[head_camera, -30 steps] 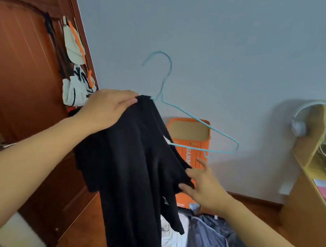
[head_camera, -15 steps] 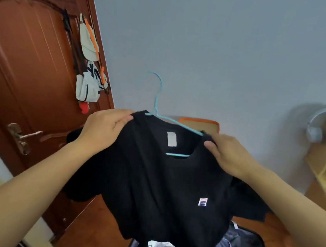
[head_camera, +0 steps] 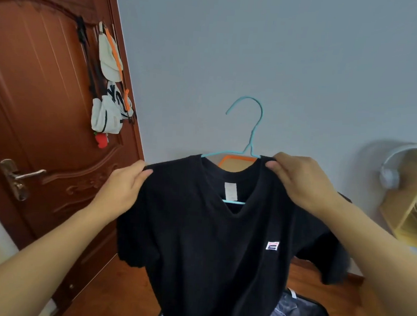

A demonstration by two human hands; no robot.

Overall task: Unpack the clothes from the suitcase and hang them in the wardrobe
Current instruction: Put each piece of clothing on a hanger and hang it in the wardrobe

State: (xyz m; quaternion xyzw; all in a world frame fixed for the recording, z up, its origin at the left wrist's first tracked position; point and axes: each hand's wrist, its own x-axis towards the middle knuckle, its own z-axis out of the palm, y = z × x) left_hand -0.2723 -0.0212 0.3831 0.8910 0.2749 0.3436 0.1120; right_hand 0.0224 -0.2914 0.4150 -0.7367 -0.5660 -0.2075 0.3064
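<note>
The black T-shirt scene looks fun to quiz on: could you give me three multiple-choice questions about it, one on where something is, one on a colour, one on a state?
1. Where do the white pouches hang?
A. on the wooden door
B. on the grey wall
C. on the shelf

2. What colour is the hanger?
A. orange
B. light blue
C. black

3. How is the black T-shirt held?
A. folded in one hand
B. lying in the suitcase
C. on the hanger, with a hand pinching each shoulder

Answers:
1 A, the pouches hang against the door panel.
2 B, its hook shows light blue against the wall.
3 C, the left hand and right hand grip the shoulders, and the hook rises from the collar.
</note>
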